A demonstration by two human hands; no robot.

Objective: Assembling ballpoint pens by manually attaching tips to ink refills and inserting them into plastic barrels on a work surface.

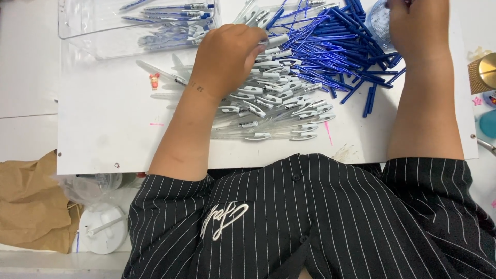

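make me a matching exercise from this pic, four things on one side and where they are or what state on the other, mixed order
Things:
1. left hand
2. right hand
3. blue pen refills
4. clear plastic tray

Places or states:
A. piled at the top right of the white board
B. at the top left, with a few assembled pens inside
C. on the heap of clear pen barrels, fingers closed on one
D. at the top edge, by a clear round container

Pairs: 1-C, 2-D, 3-A, 4-B

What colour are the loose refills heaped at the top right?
Blue refills, clearest in the head view.
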